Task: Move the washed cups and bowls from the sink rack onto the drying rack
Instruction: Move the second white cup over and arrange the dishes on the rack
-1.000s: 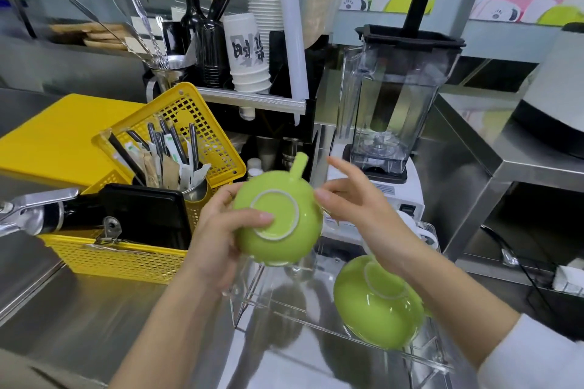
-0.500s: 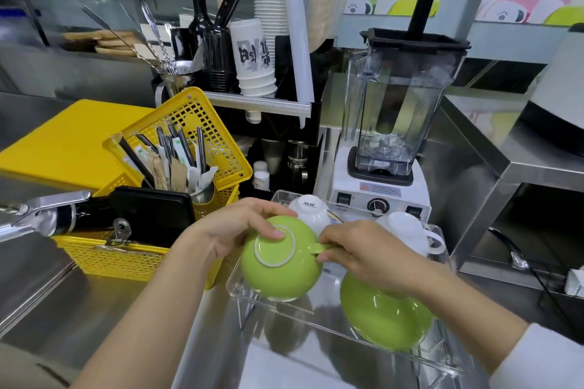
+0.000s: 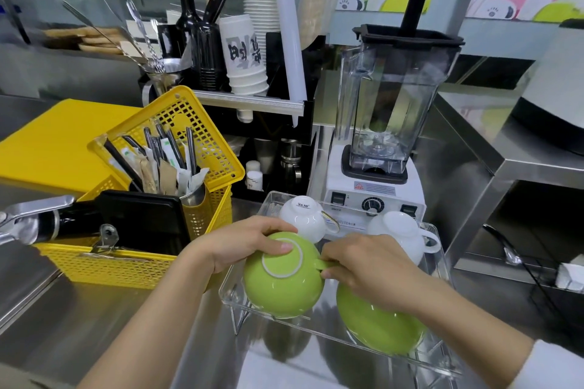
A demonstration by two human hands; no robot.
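1. Low in the middle of the frame, the green cup (image 3: pixel 281 278) now sits upside down at the near left corner of the clear drying rack (image 3: pixel 235 281). A second ago it was held up in the air in front of the yellow basket (image 3: pixel 126 268); half a second ago it was just reaching the rack.

2. The left hand (image 3: pixel 243 243) lies across the cup's upturned base, fingers curled together over the foot ring and pressing on it. It has come down with the cup.

3. The right hand (image 3: pixel 363 265) is clamped on the small green handle (image 3: pixel 324 264), which points toward the right of the frame; a second ago that handle pointed up and the right hand hung open beside it.

4. A green bowl (image 3: pixel 382 328) lies upside down at lower right of the rack, partly under the right forearm, apparently where it was before. Two white cups (image 3: pixel 303 218) (image 3: pixel 401 235) stand inverted along the rack's far edge, in front of the blender (image 3: pixel 388 123).

5. My reading: this cup is all but placed, and both hands only need to let go once it sits steady. Whether its rim rests fully on the rack I cannot tell.

6. The sink rack is out of view, so what remains to be moved cannot be judged.
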